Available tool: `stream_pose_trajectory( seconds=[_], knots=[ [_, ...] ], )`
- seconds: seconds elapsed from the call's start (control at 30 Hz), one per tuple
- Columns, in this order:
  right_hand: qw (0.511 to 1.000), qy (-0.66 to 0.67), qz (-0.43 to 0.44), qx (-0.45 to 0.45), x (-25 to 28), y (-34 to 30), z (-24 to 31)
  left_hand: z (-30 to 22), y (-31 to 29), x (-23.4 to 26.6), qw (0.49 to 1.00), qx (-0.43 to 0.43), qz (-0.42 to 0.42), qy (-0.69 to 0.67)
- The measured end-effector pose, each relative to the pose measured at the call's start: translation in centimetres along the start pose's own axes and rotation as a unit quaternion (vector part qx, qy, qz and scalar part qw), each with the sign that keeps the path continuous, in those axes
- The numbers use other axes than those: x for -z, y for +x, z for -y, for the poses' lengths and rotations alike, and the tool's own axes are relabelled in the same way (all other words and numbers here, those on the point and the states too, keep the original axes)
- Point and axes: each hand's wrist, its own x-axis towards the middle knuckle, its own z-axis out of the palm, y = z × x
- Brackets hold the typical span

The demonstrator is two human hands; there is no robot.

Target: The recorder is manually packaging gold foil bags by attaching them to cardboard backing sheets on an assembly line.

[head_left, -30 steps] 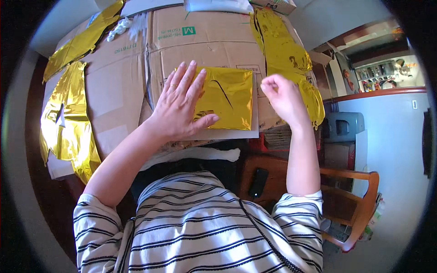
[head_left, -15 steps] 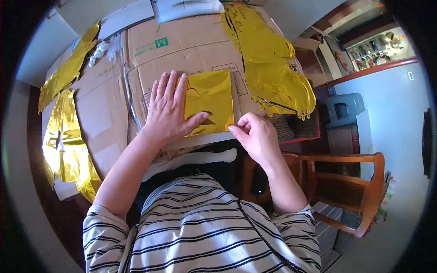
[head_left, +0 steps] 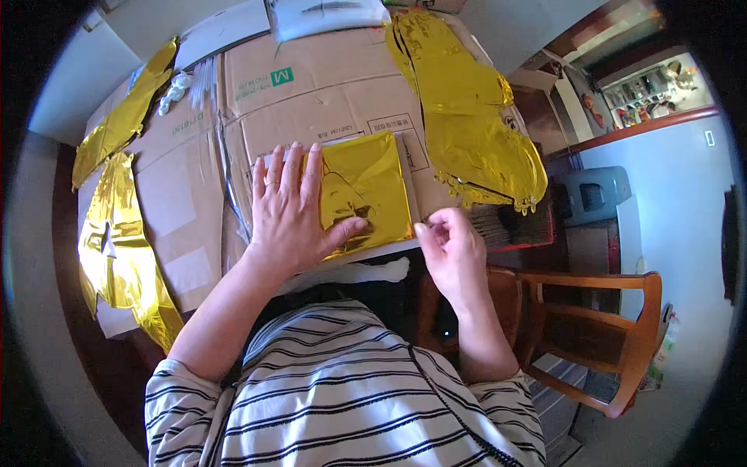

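A square of shiny gold foil (head_left: 381, 183) lies on a thin pale board in front of me, at the edge of the cardboard. My left hand (head_left: 288, 202) rests flat on its left part, fingers stretched and a little apart, thumb pointing right across the foil. Just beside the foil's lower right corner is my right hand (head_left: 455, 245), thumb and curled fingers closed together. Whether anything thin sits in that pinch is hidden. A white cloth-like strip (head_left: 373, 271) shows below the board's near edge.
Flattened cardboard (head_left: 311, 101) covers the table. Large gold foil pieces lie at the right (head_left: 467, 109), far left (head_left: 128, 113) and near left (head_left: 117, 233). A clear plastic packet (head_left: 327, 17) sits at the back. A wooden chair (head_left: 583, 284) stands right of me.
My right hand has shifted slightly right and down, off the foil corner it was pinching. That corner now looks flatter. My left hand stays on the foil; the whole view has shifted slightly.
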Motion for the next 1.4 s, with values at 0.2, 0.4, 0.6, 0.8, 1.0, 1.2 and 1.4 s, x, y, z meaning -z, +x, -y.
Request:
stream_pose_trajectory(
  seconds=[0.2, 0.4, 0.6, 0.8, 1.0, 1.2, 1.4],
  knots=[
    [0.945, 0.291, 0.062, -0.135, -2.1, -2.0, -1.2, 0.6, -0.2, -0.9, 0.999, -0.03, -0.001, -0.035],
    [0.941, 0.307, 0.06, -0.129, -2.5, -2.4, -1.1, 1.1, -0.6, -0.4, 0.999, -0.037, -0.008, -0.038],
    [0.997, 0.044, 0.0, 0.058, 1.7, 1.7, -0.7, 1.3, -1.1, -0.7, 0.997, -0.035, 0.025, -0.062],
    [0.973, -0.031, 0.101, 0.206, 2.7, 12.6, -0.3, 1.7, -1.1, -1.3, 0.994, -0.033, 0.03, -0.104],
    [0.939, 0.001, 0.17, 0.299, -0.5, 16.3, -1.9, 1.9, -1.1, -1.3, 0.992, -0.04, 0.011, -0.123],
    [0.93, 0.052, 0.148, 0.332, -2.1, 16.2, -2.2, 1.9, -1.0, -1.3, 0.993, -0.04, 0.01, -0.113],
    [0.932, 0.075, 0.126, 0.333, -2.6, 16.3, -2.3, 1.9, -0.9, -1.4, 0.993, -0.036, 0.018, -0.115]
  ],
)
